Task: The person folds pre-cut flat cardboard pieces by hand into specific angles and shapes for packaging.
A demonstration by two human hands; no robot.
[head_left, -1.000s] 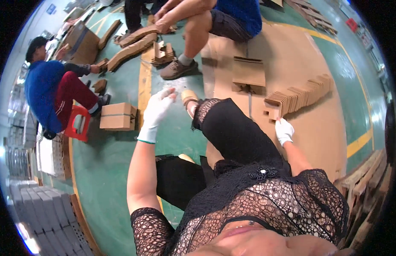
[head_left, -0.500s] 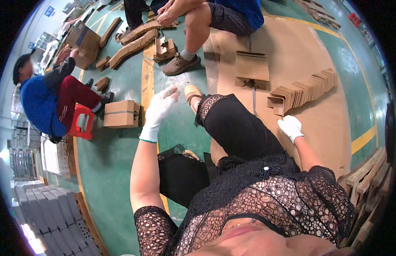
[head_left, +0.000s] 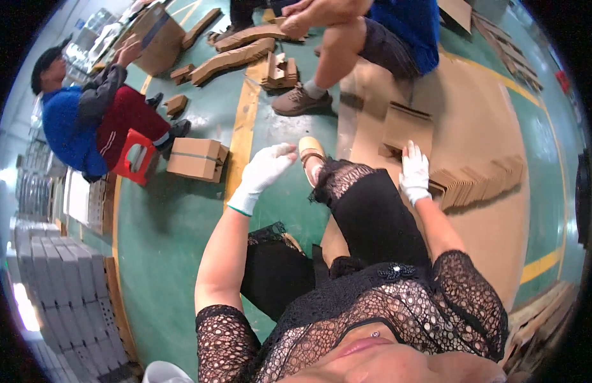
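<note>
In a white knit glove, my left hand (head_left: pixel 268 168) is raised over the green floor with its fingers stretched out and nothing in it. My right hand (head_left: pixel 414 173), gloved in white too, lies flat with extended fingers; it is open. Its fingertips are at the near edge of a folded cardboard stack (head_left: pixel 408 124); whether they touch it I cannot tell. Just to the right of that hand, a fanned row of folded cardboard pieces (head_left: pixel 481 182) runs across a large flat cardboard sheet (head_left: pixel 484 239). The hand covers the row's near end.
A strapped cardboard bundle (head_left: pixel 195 159) stands on the floor at left, near a person in blue on a red stool (head_left: pixel 135 159). Another person's shoe (head_left: pixel 302 100) is ahead, beside curved cardboard rows (head_left: pixel 235 60). Grey stacks (head_left: pixel 60 274) and wooden pallets (head_left: pixel 542 313) flank me.
My right hand has moved forward and left, from the near end of the fanned row to the folded stack. My left hand stays raised. The whole view has shifted.
</note>
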